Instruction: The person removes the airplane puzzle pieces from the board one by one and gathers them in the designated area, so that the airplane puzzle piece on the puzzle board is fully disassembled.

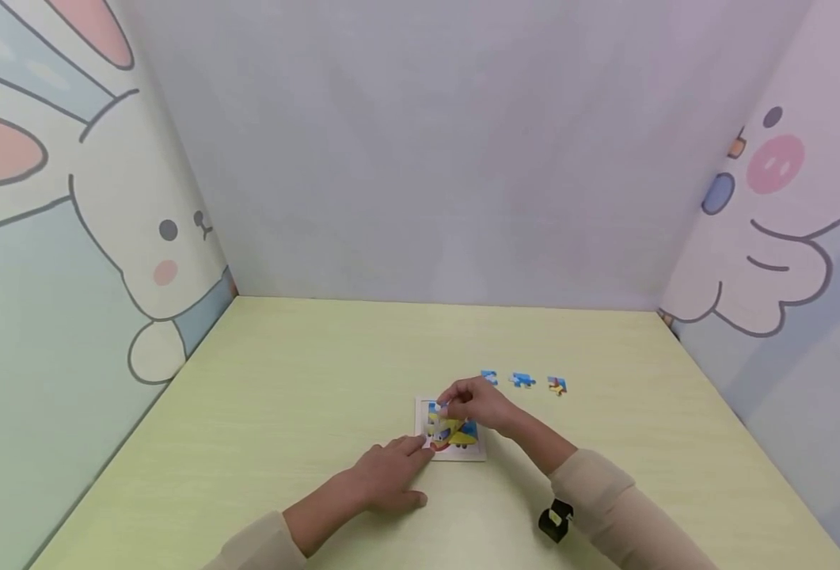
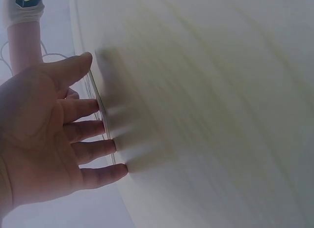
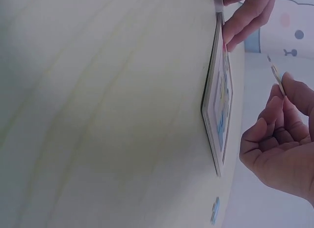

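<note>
A small framed jigsaw puzzle [image 1: 480,453] with a yellow and blue picture lies flat on the table. My right hand [image 1: 478,402] is above its upper part. In the right wrist view, thumb and fingers of the right hand [image 3: 282,134] pinch a thin puzzle piece [image 3: 277,79], held apart from the board. The left hand [image 1: 389,476] rests with straight fingers on the left edge of the frame, and its fingertips touch the lower left corner. In the left wrist view the left hand [image 2: 44,139] has its fingers spread and nothing gripped.
Behind the board lie loose puzzle pieces: a pale blue one [image 1: 489,377] partly behind the right hand, a blue one [image 1: 522,380] and a red and yellow one [image 1: 557,385]. A black wrist device [image 1: 556,521] shows by the right sleeve. Printed panels stand around the table [image 1: 305,380].
</note>
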`<state>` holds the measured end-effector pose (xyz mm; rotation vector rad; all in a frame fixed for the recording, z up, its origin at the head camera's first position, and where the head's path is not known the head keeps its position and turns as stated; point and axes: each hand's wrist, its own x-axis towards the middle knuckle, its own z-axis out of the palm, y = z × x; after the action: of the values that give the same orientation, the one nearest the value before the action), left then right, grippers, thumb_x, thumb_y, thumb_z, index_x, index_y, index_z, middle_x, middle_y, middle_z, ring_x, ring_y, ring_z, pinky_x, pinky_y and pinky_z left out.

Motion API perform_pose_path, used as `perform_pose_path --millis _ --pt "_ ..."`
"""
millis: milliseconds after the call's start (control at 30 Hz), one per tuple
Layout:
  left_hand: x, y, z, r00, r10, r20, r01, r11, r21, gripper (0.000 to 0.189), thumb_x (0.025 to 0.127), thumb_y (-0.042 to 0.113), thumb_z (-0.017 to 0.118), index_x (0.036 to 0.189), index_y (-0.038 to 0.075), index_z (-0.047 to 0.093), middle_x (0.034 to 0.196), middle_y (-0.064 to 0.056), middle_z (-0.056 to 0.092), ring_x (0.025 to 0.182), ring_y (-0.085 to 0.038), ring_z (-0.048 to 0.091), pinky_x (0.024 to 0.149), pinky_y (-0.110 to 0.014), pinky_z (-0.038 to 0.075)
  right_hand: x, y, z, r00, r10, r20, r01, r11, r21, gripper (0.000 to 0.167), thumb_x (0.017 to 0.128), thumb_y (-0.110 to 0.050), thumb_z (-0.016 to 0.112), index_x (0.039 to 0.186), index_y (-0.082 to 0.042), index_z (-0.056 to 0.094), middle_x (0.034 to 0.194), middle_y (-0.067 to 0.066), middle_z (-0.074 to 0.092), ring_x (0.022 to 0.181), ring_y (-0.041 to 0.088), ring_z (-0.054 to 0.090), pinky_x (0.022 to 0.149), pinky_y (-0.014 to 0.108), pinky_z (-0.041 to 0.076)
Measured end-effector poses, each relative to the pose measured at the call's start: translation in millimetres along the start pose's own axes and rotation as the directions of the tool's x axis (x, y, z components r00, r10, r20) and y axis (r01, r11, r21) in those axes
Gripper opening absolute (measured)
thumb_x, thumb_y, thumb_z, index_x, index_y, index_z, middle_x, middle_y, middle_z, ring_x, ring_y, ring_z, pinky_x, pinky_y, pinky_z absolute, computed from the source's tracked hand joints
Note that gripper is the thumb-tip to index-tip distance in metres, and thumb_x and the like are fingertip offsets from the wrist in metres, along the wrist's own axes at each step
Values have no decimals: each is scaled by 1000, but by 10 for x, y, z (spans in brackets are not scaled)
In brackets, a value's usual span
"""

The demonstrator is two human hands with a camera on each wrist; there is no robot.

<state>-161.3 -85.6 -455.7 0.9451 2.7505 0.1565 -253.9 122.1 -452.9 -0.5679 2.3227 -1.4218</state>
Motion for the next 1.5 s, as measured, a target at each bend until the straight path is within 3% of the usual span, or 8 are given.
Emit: perform_pose_path --millis 333,600,833,1500 --pt "22 37 50 1000 14 -11 -15 1000 -21 62 85 47 62 135 13 48 142 -6 38 128 -22 36 85 -47 43 -76 37 11 999 32 -20 -32 999 23 15 82 -18 72 86 -5 65 77 5 60 69 18 52 65 33 46" --pt "3 24 15 1000 -6 9 6 1000 -9 68 82 50 63 137 13 46 142 -5 39 128 -23 36 87 -49 42 -174 21 -19 998 15 -67 -11 998 62 19 83 -21 72 89 -4 67 81 5 61 72 18 55 68 36 48" --pt "-3 41 29 1000 -3 -3 3 1000 -1 68 82 51 63 136 14 47 142 -5 40 127 -23 37 87 -48 42 -292 74 -133 993 51 -103 -47 998 42 17 84 -18 70 91 -3 68 81 5 62 68 20 56 67 41 47" --pt "6 26 21 1000 -16 0 16 1000 -22 67 83 49 63 137 14 46 142 -5 38 128 -23 35 88 -47 41 -390 352 -464 970 132 -205 -115 989 92 16 86 -15 67 91 -1 62 78 6 60 69 21 53 61 32 43"
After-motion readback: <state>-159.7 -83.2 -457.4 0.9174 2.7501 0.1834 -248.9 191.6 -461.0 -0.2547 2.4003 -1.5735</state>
